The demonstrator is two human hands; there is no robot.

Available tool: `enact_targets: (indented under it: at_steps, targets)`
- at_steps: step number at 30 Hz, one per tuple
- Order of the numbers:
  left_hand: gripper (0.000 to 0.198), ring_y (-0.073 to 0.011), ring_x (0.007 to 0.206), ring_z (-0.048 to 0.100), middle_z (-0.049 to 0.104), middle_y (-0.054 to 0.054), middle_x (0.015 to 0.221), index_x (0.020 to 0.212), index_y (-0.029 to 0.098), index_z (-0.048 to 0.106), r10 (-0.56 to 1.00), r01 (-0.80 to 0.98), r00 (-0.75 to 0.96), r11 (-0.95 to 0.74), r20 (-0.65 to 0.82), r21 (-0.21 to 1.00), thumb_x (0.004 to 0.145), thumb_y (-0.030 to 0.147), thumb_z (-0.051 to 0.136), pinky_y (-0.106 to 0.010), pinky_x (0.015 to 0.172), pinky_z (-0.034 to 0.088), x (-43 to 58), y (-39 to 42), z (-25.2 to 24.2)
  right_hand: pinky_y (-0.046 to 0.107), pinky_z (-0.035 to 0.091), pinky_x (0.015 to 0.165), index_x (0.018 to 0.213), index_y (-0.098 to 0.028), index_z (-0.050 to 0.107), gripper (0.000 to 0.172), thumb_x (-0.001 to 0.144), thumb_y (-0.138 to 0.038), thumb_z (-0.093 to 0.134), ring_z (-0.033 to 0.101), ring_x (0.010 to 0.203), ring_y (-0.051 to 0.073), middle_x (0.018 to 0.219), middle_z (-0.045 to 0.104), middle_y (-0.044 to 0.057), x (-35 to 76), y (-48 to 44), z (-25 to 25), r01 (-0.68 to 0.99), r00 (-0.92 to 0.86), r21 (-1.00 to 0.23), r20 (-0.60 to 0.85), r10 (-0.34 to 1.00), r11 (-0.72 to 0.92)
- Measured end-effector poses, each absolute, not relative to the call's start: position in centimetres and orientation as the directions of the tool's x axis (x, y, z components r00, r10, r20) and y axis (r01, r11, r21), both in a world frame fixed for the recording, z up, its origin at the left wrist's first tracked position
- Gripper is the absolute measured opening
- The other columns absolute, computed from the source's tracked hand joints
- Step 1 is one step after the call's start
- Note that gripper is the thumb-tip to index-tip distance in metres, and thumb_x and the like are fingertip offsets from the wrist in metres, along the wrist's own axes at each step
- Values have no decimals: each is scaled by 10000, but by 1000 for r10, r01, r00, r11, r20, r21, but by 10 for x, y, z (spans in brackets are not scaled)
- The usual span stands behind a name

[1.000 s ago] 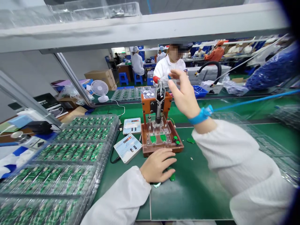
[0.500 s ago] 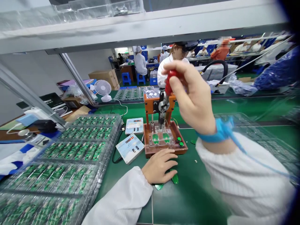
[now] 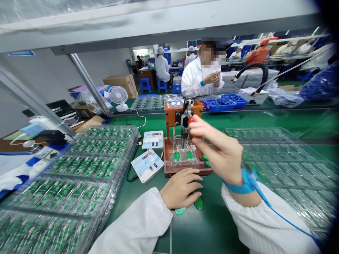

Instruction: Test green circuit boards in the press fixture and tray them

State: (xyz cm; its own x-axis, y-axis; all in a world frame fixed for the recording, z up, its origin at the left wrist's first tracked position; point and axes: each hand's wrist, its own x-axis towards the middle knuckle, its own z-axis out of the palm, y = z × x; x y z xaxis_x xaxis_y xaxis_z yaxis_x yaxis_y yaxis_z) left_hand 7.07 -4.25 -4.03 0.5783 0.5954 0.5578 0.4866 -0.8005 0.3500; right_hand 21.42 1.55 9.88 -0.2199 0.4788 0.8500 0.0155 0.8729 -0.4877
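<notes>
Along the left side of the table (image 3: pixel 206 231), a see-through tray (image 3: pixel 109 195) carries rows of green boards (image 3: pixel 91 162). Right of it, well back from the front edge, two white boxes (image 3: pixel 147 165) with red number displays sit one behind the other, tilted at different angles.

The left hand (image 3: pixel 182 188) comes next, palm down between the press and the front edge of the table, its fingers spread loosely and their tips just before the press's base. Two green pieces (image 3: pixel 198 203) lie on the table beside it, partly tucked by the palm and thumb; whether it pins anything else underneath cannot be told.

The orange and brown press (image 3: pixel 172 116) stands near the middle of the table, towards the far edge. Two green boards (image 3: pixel 189 155) sit in it, seen through the plate (image 3: pixel 182 161) under its plunger. The right hand (image 3: pixel 222 151), slightly blurred, has its fingers closed round the red handle (image 3: pixel 190 120), which stands low.

The step in hand looks to be pressing the boards. The next move calls for steady pressure on the handle, with the left fingers kept out of the press.

Farthest right, see-through trays (image 3: pixel 286 165) cover the table's right side.
</notes>
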Motion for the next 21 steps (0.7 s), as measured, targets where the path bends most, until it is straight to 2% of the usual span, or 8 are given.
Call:
enact_targets:
  at_steps: [4, 11, 14, 16, 18, 20, 21]
  targets:
    - [157, -262, 1310, 570, 734, -72, 1172, 1035, 177, 717, 594, 479, 565, -802, 573, 358, 967, 273, 613, -423, 1127, 500, 71, -42, -40, 531, 431, 1224, 1326, -320, 673, 389, 996, -139, 577, 494, 1417, 280, 1381, 644, -30, 213, 16, 86, -41, -259, -525, 827, 499, 850]
    - [173, -269, 1340, 549, 745, -64, 1165, 1015, 199, 733, 622, 480, 583, -783, 522, 396, 964, 316, 616, -443, 1151, 470, 74, -42, -42, 533, 412, 1234, 1324, -373, 670, 463, 973, -89, 567, 496, 1417, 269, 1398, 628, -60, 208, 17, 80, -142, -207, -590, 803, 559, 795]
    - [201, -239, 1162, 675, 773, -60, 1063, 931, 202, 725, 649, 404, 514, -760, 561, 509, 982, 343, 591, -418, 1071, 531, 77, -48, -32, 536, 407, 1239, 1326, -368, 671, 462, 969, -91, 573, 493, 1420, 273, 1401, 626, -58, 208, 18, 78, -155, -208, -588, 805, 556, 793]
    - [223, -192, 929, 740, 781, -58, 939, 870, 194, 702, 681, 319, 352, -733, 642, 601, 1001, 313, 567, -353, 906, 602, 76, -57, -12, 534, 402, 1242, 1338, -370, 661, 480, 969, -78, 568, 492, 1422, 270, 1400, 627, -60, 208, 19, 78, -175, -217, -577, 813, 541, 798]
    - [214, -159, 774, 725, 763, -33, 826, 820, 193, 668, 667, 250, 67, -731, 742, 635, 1002, 257, 576, -306, 766, 607, 71, -64, 24, 526, 394, 1248, 1343, -376, 656, 499, 970, -60, 559, 492, 1423, 262, 1396, 629, -67, 208, 20, 78, -189, -222, -564, 822, 524, 804]
    - [237, -132, 688, 679, 711, 19, 725, 766, 203, 607, 517, 195, -299, -790, 802, 582, 1000, 231, 586, -292, 737, 587, 61, -64, 72, 513, 391, 1250, 1339, -385, 656, 515, 968, -42, 554, 491, 1423, 253, 1396, 628, -76, 207, 20, 78, -199, -220, -560, 825, 520, 804]
    - [265, -115, 620, 642, 672, 36, 681, 752, 201, 580, 441, 155, -419, -826, 794, 541, 1013, 244, 559, -286, 716, 578, 55, -58, 98, 507, 394, 1248, 1335, -386, 659, 520, 966, -36, 554, 492, 1423, 252, 1397, 628, -78, 207, 21, 79, -205, -214, -558, 827, 519, 804]
